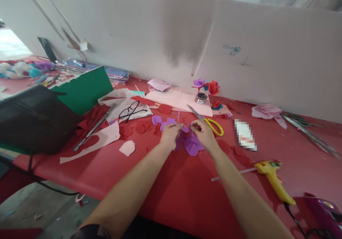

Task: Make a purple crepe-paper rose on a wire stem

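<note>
My left hand (pixel 170 135) is closed in a pinch, with a bit of purple crepe paper at its fingertips. My right hand (pixel 202 134) pinches as well, its fingers at a small purple piece close to the left fingertips. A thin pale wire (pixel 178 116) stands up near the left fingers; whether it is held I cannot tell. Below and between the hands lie purple crepe paper petals (pixel 192 146), with another purple petal (pixel 157 120) further left. Just beyond my right hand rest scissors (pixel 213 125) with yellow handles, blades pointing away to the left.
A yellow glue gun (pixel 275 182) with its cord lies at the right. Finished paper flowers (pixel 213 88) stand by a tape roll (pixel 201 98) at the back. Left are eyeglasses (pixel 133 110), red scraps (pixel 125 130), a pink petal (pixel 127 148) and a dark bag (pixel 37 119).
</note>
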{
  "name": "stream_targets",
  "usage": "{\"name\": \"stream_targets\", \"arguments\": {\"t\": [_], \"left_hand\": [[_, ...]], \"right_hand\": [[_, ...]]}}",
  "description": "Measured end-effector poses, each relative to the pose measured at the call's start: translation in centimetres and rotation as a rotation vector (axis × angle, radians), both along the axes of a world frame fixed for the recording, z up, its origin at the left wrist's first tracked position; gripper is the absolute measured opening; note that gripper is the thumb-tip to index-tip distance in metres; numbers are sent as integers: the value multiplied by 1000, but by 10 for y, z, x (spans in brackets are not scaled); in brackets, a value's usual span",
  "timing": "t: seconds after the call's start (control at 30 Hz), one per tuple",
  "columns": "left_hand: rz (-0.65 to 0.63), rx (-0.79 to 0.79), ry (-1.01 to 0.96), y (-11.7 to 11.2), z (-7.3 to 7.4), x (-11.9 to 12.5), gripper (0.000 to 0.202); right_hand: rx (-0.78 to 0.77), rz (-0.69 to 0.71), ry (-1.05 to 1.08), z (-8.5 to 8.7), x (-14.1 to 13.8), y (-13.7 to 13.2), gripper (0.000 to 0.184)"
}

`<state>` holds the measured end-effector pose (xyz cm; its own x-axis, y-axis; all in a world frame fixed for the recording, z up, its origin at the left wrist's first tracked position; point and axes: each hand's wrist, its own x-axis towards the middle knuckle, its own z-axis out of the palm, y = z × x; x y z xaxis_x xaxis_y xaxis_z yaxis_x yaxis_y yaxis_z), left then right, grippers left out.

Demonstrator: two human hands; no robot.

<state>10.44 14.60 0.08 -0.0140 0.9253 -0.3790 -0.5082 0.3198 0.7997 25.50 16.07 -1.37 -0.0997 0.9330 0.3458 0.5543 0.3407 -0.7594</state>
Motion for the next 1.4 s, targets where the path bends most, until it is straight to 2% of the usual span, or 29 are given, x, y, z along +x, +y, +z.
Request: {"name": "stream_targets", "arguments": {"t": [0.2, 0.37, 0.47, 0.53, 0.63, 0.73, 0.77, 0.87, 0.93, 1.03, 1.13, 1.27, 1.4], "left_hand": [[-47, 18, 46, -1, 1, 1, 18], [-24, 8, 58, 1, -1, 0, 23], [4, -3, 72, 2, -3, -1, 25], [31, -13, 85, 3, -4, -1, 19], [90, -21, 114, 5, -4, -1, 11], [142, 47, 131, 2, 2, 0, 18], [111, 85, 114, 0, 4, 0, 18], [-114, 181, 12, -9, 13, 2, 24], [-197, 212, -28, -15, 16, 4, 28], [-194, 222, -11, -18, 17, 6, 26], [-187, 219, 75, -19, 16, 7, 19], [-218, 238, 221, -23, 16, 9, 12], [-237, 267, 285, -29, 17, 12, 15]], "right_hand": [[-10, 28, 19, 10, -8, -7, 4], [-90, 11, 164, 5, -11, -8, 1], [-154, -23, 281, 1, -9, -8, 7], [-211, -29, 374, 1, -7, -9, 14], [-293, 5, 501, 9, -5, -15, 26], [-354, 53, 606, 20, -7, -26, 31], [-387, 69, 661, 23, -8, -30, 31], [-498, 103, 872, 29, -12, -40, 31], [-536, 104, 957, 31, -13, -46, 32], [-548, 105, 958, 33, -12, -53, 31], [-513, 86, 848, 34, -8, -60, 32], [-406, -49, 711, 30, -2, -65, 30], [-370, -166, 663, 25, 3, -66, 24]]}}
